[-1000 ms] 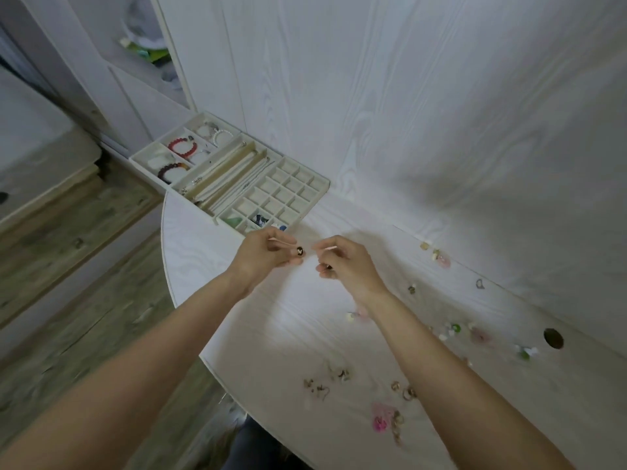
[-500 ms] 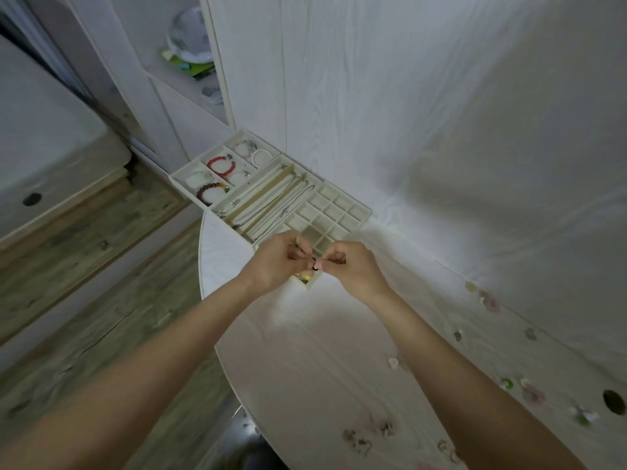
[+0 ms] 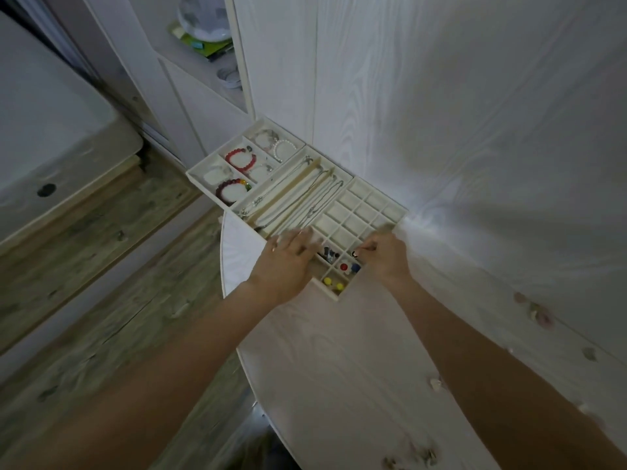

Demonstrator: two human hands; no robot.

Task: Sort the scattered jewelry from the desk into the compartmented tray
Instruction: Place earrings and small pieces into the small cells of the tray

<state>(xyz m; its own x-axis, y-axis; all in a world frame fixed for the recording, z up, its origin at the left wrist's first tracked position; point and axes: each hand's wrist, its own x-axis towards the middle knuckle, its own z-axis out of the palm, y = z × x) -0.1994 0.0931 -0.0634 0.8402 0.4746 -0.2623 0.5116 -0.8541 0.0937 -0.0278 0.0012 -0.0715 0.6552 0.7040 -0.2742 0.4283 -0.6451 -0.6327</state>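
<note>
Earring, small and dark, sits pinched in the right hand over the tray's small squares. Left hand lies flat on the tray edge, fingers relaxed. Released early, it could bounce into the wrong square.

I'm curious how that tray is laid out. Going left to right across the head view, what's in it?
Bracelets in the large compartments, then necklace chains in the long slots, then the grid of small cells, mostly empty at the far end.

Matt cream tray, soft velvety-looking lining, sits on pale wood-grain desk; glossy red bead bracelet and thin metal chains gleam inside.
</note>
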